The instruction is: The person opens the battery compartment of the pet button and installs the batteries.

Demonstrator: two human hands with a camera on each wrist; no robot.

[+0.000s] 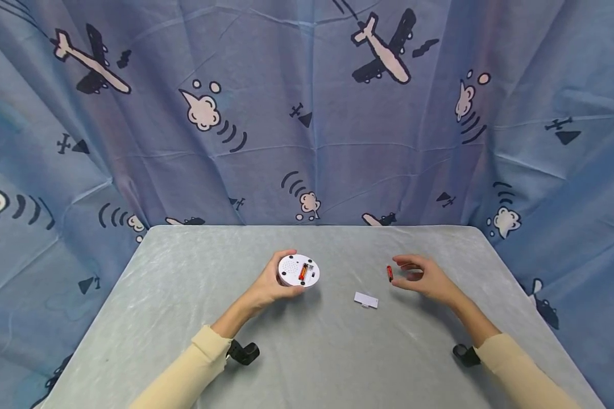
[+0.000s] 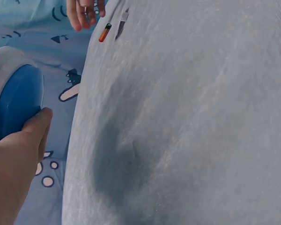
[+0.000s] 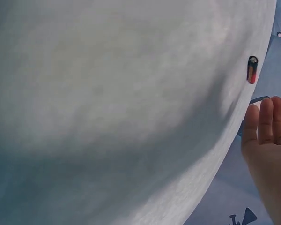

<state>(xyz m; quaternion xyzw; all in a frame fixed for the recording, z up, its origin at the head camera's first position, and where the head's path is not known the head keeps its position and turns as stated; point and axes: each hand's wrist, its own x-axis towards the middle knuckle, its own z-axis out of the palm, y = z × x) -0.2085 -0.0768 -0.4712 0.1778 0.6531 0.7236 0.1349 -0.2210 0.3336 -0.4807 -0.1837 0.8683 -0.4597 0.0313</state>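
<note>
My left hand [image 1: 270, 283] grips a round white device [image 1: 290, 266] by its edge, fingers at the far rim and thumb at the near one. The underside faces up in the head view, and its uncovered battery compartment holds a red battery [image 1: 303, 272]; beside this one the slot looks bare. A blue face [image 2: 21, 101] of the device shows in the left wrist view. To the right, my right hand [image 1: 423, 277] hovers with fingers and thumb apart by a loose red-and-black battery [image 3: 252, 70] lying on the table. That battery is not touched by the fingers.
A small white battery cover [image 1: 365, 300] lies on the table between the hands, slightly nearer to me. The pale grey cloth-covered table [image 1: 184, 255] ends at a blue curtain [image 1: 266, 113] printed with planes. Each wrist carries a black camera mount [image 1: 244, 353].
</note>
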